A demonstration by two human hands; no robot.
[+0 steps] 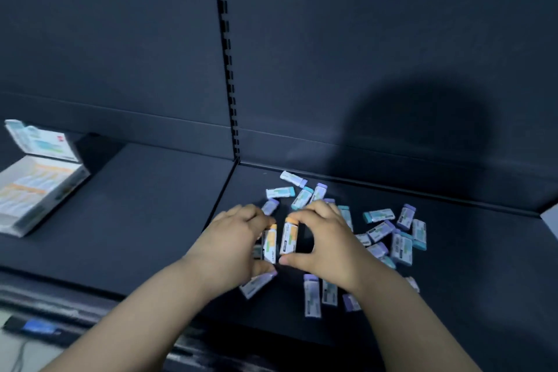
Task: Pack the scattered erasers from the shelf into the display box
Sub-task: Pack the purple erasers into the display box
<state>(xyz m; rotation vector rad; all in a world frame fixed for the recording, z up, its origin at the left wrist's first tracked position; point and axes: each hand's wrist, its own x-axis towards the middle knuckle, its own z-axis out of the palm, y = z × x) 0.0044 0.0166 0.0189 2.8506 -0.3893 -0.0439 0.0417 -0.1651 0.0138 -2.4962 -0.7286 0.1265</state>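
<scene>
Two orange-tipped erasers held upright side by side, close but apparently not touching, above the dark shelf (145,220); left eraser (269,246) gripped by the left hand (237,240), fingers curled over its orange end, thumb under its lower end; right eraser (289,238) pinched lengthwise by the right hand (327,240), fingertips on the orange tip, thumb at the bottom. Hands close together, each clamped on its own eraser.

Scattered erasers (401,246) lie flat on the shelf around and under the hands, mostly to the right and behind; white sleeves with purple or teal ends, pointing in mixed directions, several overlapping; a few lie nearer the front edge below the wrists; label text too blurred to read.

Display box (39,190) sits well apart at the far left of the shelf, lid flap (40,142) standing up behind it; rows with orange stripes show inside, detail blurred.

Slotted upright (226,54) divides the dark back panel; a rounded shadow (422,130) falls on the panel at right.
</scene>
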